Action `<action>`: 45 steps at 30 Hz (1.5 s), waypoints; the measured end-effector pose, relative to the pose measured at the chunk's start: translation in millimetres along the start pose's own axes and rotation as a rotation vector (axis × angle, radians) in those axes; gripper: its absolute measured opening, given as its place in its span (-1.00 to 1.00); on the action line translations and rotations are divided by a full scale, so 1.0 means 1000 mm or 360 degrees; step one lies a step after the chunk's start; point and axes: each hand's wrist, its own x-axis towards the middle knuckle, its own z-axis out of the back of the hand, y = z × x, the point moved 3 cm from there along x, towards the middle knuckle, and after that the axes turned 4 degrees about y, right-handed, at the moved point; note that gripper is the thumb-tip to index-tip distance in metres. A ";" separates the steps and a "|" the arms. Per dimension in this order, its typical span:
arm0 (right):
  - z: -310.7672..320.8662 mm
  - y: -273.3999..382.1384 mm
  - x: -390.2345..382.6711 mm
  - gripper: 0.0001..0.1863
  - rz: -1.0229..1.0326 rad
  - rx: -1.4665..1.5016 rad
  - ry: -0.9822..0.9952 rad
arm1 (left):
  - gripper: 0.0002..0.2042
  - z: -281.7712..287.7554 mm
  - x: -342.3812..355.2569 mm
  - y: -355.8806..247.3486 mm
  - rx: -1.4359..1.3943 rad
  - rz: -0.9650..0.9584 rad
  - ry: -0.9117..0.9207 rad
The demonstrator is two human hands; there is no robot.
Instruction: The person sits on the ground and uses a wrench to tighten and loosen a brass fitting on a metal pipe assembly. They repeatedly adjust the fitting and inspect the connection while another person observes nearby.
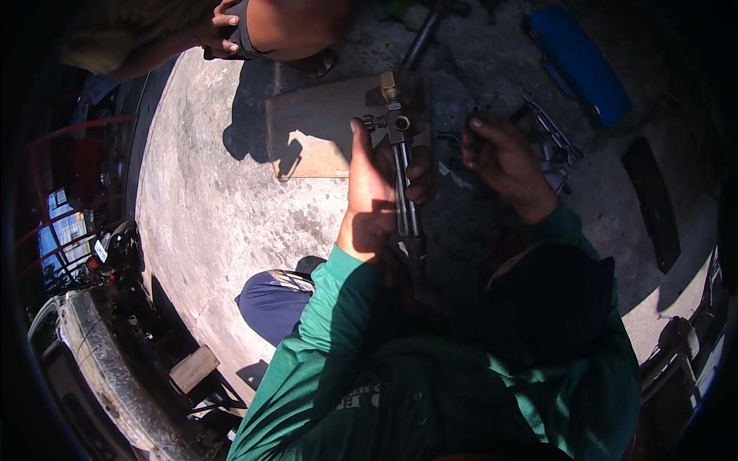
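Observation:
My left hand [369, 192] grips a torch-like metal tool [401, 146] upright in front of me. The tool has a brass head with a small knob on top and two thin steel tubes running down through my fist. My right hand [503, 157] is off to the right, in shadow, with its fingers curled over small dark metal parts on the ground. Whether it holds one of them is unclear. Both my sleeves are green.
A flat brown plate [315, 131] lies on the concrete behind the tool. Wrenches [550, 127] and a blue case [584, 65] are at the far right, with a dark flat strip [653, 200] beside them. Another person's leg [292, 27] and hand [219, 31] are at the top. A wooden block [192, 367] sits lower left.

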 end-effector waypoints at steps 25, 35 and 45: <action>-0.005 0.015 -0.002 -0.84 0.0293 -0.0033 -0.0051 | -0.14 -0.006 -0.007 0.009 0.0123 0.0009 0.0290; -0.035 0.054 0.005 -0.78 0.0572 -0.0438 -0.0061 | -0.15 -0.008 -0.009 0.029 0.0189 0.0096 0.0129; -0.058 0.088 0.037 -0.82 0.0469 -0.0251 0.0170 | -0.21 -0.001 -0.016 0.047 0.0186 0.0147 0.0123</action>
